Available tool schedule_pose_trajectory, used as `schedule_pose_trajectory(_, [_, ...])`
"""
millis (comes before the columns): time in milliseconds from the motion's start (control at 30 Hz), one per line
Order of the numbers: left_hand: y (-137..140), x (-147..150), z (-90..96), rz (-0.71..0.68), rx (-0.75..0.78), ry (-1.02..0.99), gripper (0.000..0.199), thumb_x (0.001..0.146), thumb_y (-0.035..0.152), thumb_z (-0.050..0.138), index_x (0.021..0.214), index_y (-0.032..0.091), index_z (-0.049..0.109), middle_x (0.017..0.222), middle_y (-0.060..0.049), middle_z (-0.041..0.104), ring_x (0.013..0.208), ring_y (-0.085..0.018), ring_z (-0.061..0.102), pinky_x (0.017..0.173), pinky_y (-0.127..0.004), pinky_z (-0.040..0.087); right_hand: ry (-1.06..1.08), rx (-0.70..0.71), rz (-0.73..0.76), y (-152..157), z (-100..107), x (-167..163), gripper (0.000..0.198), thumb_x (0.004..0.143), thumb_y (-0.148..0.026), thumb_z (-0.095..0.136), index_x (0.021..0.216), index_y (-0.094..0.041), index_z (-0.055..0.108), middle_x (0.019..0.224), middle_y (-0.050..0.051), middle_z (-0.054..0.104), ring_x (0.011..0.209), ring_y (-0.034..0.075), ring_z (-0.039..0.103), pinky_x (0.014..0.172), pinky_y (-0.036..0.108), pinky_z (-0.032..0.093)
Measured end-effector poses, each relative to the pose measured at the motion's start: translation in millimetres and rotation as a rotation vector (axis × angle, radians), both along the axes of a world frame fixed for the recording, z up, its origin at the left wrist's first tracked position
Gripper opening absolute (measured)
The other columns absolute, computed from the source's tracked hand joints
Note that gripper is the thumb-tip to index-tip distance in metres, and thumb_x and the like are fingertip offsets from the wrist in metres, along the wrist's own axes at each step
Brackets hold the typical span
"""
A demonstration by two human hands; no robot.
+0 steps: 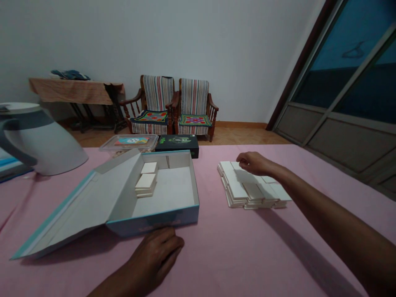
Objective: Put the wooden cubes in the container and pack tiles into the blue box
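Note:
An open light-blue box with a white inside stands on the pink cloth, its lid folded out to the left. Two small stacks of white cards lie along the left side of its inside. Just in front of the box, my left hand rests on the cloth with its fingers curled together and nothing visible in them. To the right sits a block of several stacks of white cards. My right hand is at the far edge of this block, fingers pinched; whatever they hold is hidden.
A white and grey jug stands at the left. Behind the box are a black box and a clear plastic container. Beyond the pink-covered surface stand two wooden chairs and a cloth-covered table.

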State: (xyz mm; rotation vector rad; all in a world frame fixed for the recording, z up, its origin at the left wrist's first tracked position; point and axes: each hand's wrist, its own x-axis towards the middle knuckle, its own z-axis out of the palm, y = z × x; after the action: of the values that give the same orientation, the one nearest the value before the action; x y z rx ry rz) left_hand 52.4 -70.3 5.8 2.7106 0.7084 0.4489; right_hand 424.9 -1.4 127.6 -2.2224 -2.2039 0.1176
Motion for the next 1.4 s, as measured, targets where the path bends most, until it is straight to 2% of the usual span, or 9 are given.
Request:
schedule_pose_trajectory(233, [1,-1,-0.9,-0.021,0.074,-0.006,0.018,0.092,0.015,0.042,0.096,0.020,0.059,0.078,-0.004,0.056,0.072,-0.016,0.055,0.065,-0.027,0.041,0.353,0.272,0.093,-30,-35,-13,0.023,0.082,-0.016,0.050,0.100,-0.015,0.065,0.094,0.008,0.070,0.082,0.017,0.064,0.073,0.026,0.048])
schedule_pose_trajectory(400, [-9,12,12.2,-0.018,0.077,0.002,0.017,0.091,0.015,0.043,0.090,0.020,0.059,0.075,-0.004,0.056,0.070,-0.015,0.054,0.065,-0.026,0.041,0.513,0.394,0.095,-52,-49,-18,0.021,0.083,-0.019,0.048,0.095,-0.017,0.064,0.089,0.006,0.070,0.079,0.016,0.064,0.068,0.027,0.048])
schedule_pose_trajectory(500, [-25,33,24.3,-0.027,-0.047,0.016,0.018,0.091,0.014,0.041,0.088,0.020,0.058,0.078,-0.004,0.056,0.072,-0.016,0.053,0.066,-0.027,0.042,0.576,0.471,0.054,-61,-52,-13,0.021,0.083,-0.022,0.048,0.096,-0.018,0.064,0.090,0.005,0.070,0.079,0.016,0.064,0.069,0.028,0.049])
schedule_pose_trajectory(600, [-37,62,30.1,-0.011,-0.236,-0.149,0.017,0.088,0.013,0.043,0.098,0.020,0.056,0.091,-0.006,0.060,0.084,-0.017,0.056,0.074,-0.029,0.046,0.630,0.527,-0.052,-67,-55,-2,0.023,0.083,-0.027,0.049,0.097,-0.018,0.065,0.088,0.005,0.071,0.079,0.017,0.065,0.072,0.028,0.049])
schedule_pose_trajectory(767, [-32,111,22.7,0.171,-0.565,-0.421,0.036,0.082,0.017,0.051,0.117,0.019,0.049,0.110,-0.011,0.061,0.101,-0.020,0.058,0.090,-0.037,0.046,0.526,0.627,-0.314,-78,-54,29,0.032,0.085,-0.036,0.045,0.100,-0.017,0.065,0.089,0.007,0.071,0.078,0.020,0.066,0.073,0.030,0.048])
schedule_pose_trajectory(933, [-15,155,18.3,0.271,-0.944,-0.678,0.055,0.079,0.035,0.062,0.126,0.014,0.042,0.137,-0.022,0.044,0.128,-0.026,0.044,0.107,-0.041,0.034,0.181,0.371,-0.629,-96,-59,73,0.057,0.092,-0.048,0.025,0.116,-0.008,0.058,0.104,0.022,0.067,0.098,0.032,0.063,0.081,0.042,0.045])
schedule_pose_trajectory(1067, [-8,181,21.5,0.420,-1.112,-0.758,0.077,0.078,0.048,0.063,0.139,0.015,0.030,0.148,-0.025,0.028,0.138,-0.029,0.030,0.110,-0.041,0.027,0.228,0.161,-0.662,-106,-75,92,0.065,0.094,-0.050,0.017,0.112,-0.006,0.061,0.109,0.024,0.065,0.104,0.033,0.061,0.086,0.042,0.044])
schedule_pose_trajectory(1200, [-5,198,24.7,0.454,-1.167,-0.797,0.078,0.082,0.051,0.057,0.145,0.018,0.024,0.149,-0.020,0.031,0.137,-0.026,0.031,0.110,-0.038,0.026,0.302,0.123,-0.593,-108,-87,95,0.062,0.097,-0.040,0.014,0.108,-0.007,0.065,0.114,0.021,0.065,0.111,0.027,0.058,0.090,0.034,0.043])
schedule_pose_trajectory(1400, [-2,212,20.4,0.489,-1.110,-0.816,0.076,0.081,0.055,0.056,0.142,0.017,0.032,0.147,-0.015,0.037,0.137,-0.025,0.032,0.112,-0.033,0.024,0.317,0.146,-0.594,-105,-101,90,0.062,0.097,-0.046,0.016,0.115,-0.007,0.061,0.110,0.021,0.066,0.108,0.026,0.060,0.086,0.034,0.044])
